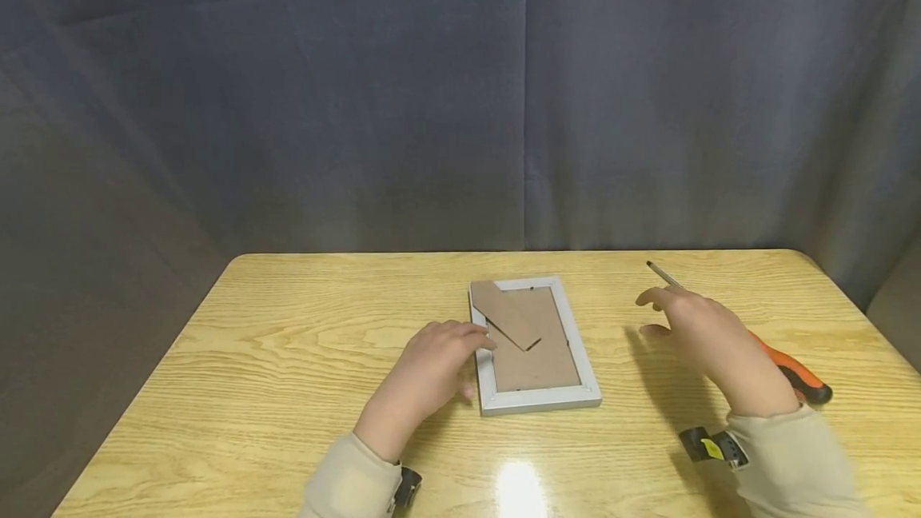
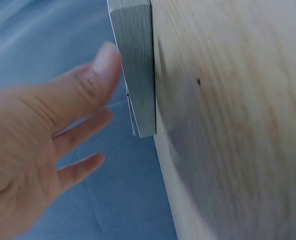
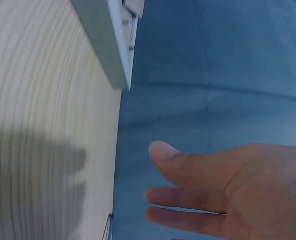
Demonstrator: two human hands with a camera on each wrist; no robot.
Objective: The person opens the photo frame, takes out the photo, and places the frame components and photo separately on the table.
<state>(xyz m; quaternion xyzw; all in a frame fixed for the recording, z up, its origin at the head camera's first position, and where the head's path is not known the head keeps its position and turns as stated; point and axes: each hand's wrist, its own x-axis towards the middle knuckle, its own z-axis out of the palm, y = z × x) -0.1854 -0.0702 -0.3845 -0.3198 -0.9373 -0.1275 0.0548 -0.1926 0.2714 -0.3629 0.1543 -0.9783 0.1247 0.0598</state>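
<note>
A picture frame (image 1: 584, 374) lies face down on the table, its silvery-white border around a brown backing board (image 1: 540, 370). A brown stand flap (image 1: 512, 312) lies over the board's upper left. My left hand (image 1: 435, 366) is at the frame's left side, fingertips over the border; whether they touch it I cannot tell. In the left wrist view its thumb (image 2: 105, 60) shows beside the frame's edge (image 2: 135, 65). My right hand (image 1: 708, 338) hovers to the right of the frame with loosely bent fingers, holding nothing. Beneath it lies a screwdriver (image 1: 799, 374), its middle hidden by the hand.
The wood-grain table (image 1: 288, 366) extends on both sides of the frame. A dark grey-blue curtain (image 1: 396, 118) hangs behind the table's far edge. Each wrist wears a black strap (image 1: 708, 448). Light glares off the tabletop near the front.
</note>
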